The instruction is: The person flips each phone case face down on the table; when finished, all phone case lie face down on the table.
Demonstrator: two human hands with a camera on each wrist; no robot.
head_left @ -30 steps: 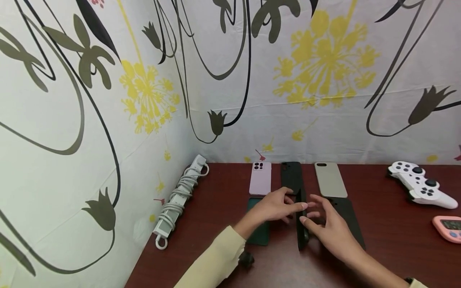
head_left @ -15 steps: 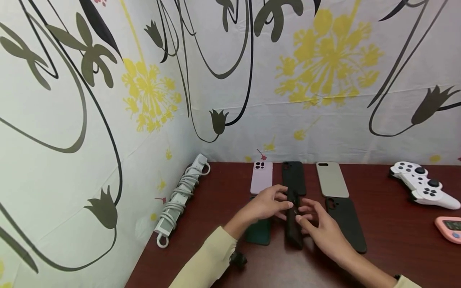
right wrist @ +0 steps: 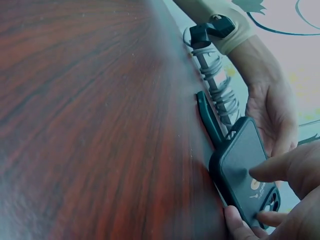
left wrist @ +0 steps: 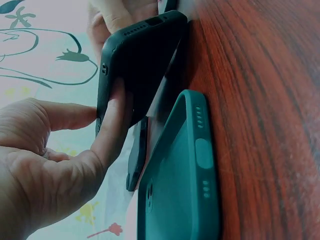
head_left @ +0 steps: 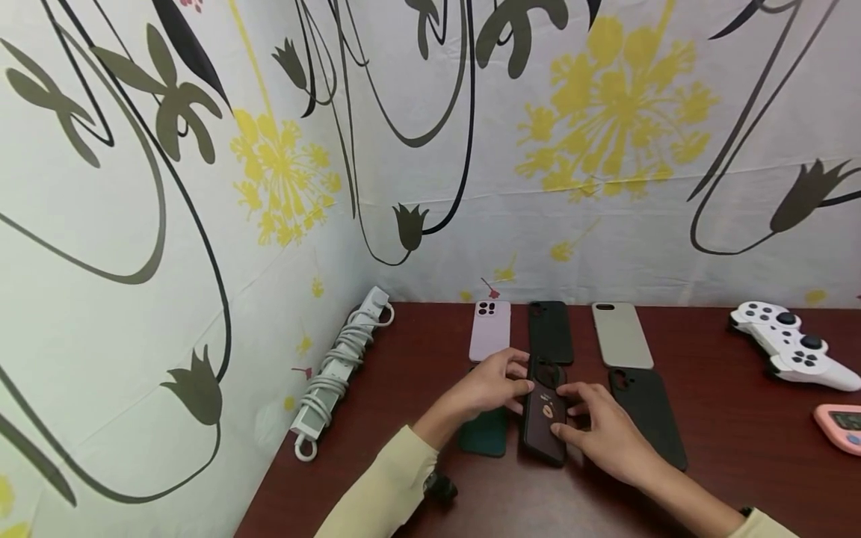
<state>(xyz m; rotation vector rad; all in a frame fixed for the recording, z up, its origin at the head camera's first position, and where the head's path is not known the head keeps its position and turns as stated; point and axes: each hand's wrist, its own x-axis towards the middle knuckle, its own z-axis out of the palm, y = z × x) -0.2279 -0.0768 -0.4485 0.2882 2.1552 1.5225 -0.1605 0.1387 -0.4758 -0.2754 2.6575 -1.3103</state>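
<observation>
The dark phone case with a small orange figure [head_left: 543, 409] is held between both hands in the middle of the brown table [head_left: 740, 456], its back up and its left long edge raised off the wood, as the left wrist view shows. The left hand [head_left: 489, 386] is curled against that left edge, thumb and forefinger pinching it; the right hand [head_left: 601, 430] is laid over the right edge, fingertips bent onto the back and thumb under the near rim. For the case to be set down well, it is judged that it should be lowered flat and square into the gap between the green case [head_left: 484, 433] at its 9 o'clock and the black case [head_left: 647, 415] at its 3 o'clock, below the black case in the far row [head_left: 550, 332] at 12 o'clock, with both grips kept light until the raised edge meets the wood. Compared with 0.5 s earlier, when it stood nearly on edge and showed only a thin dark strip, the case has been turned so its printed back faces up, and both hands have been drawn slightly nearer the person.
</observation>
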